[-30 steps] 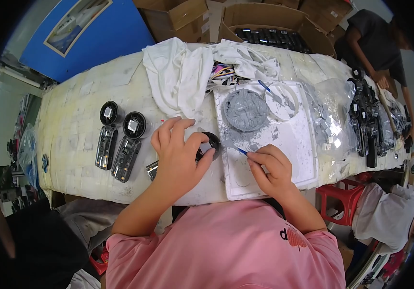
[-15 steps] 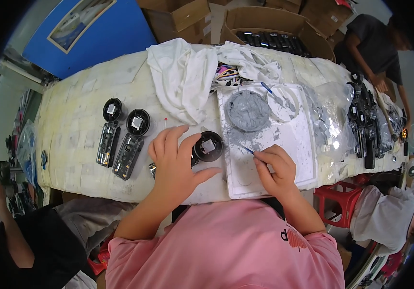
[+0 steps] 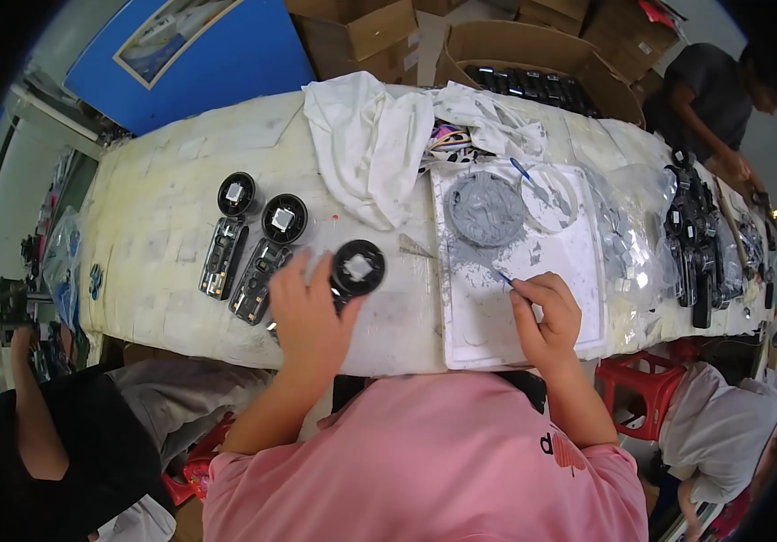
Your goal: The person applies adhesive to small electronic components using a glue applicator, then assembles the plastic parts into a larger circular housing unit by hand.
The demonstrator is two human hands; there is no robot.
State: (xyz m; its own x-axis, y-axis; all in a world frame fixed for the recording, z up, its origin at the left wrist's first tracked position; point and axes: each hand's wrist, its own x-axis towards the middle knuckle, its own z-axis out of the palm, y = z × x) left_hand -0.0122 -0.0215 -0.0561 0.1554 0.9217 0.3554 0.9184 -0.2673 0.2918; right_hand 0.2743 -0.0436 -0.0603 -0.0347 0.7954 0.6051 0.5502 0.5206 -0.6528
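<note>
My left hand (image 3: 307, 312), slightly blurred, curls around the handle of a black handheld device with a round head (image 3: 359, 267); a pale silver square sits inside that head. To its left, two similar devices lie on the table: the nearer one (image 3: 265, 262) and the farther one (image 3: 226, 237). My right hand (image 3: 547, 316) pinches a thin blue-handled tool (image 3: 502, 275) over the white tray (image 3: 483, 339). On the tray stands a round dish of grey paste (image 3: 486, 210), beside a white ring-shaped lid (image 3: 562, 215) with a blue-handled spatula (image 3: 535, 181) across it.
White cloths (image 3: 366, 144) lie at the table's far side. Clear plastic bags (image 3: 628, 217) and a pile of black devices (image 3: 697, 235) are at right. A cardboard box (image 3: 461, 54) holds more devices. Other people work at left and far right; a red stool (image 3: 646, 388) stands near right.
My left hand has closed on the device and shifted it left, toward the other two. The right hand with its tool stays over the tray. The whole view has swung slightly.
</note>
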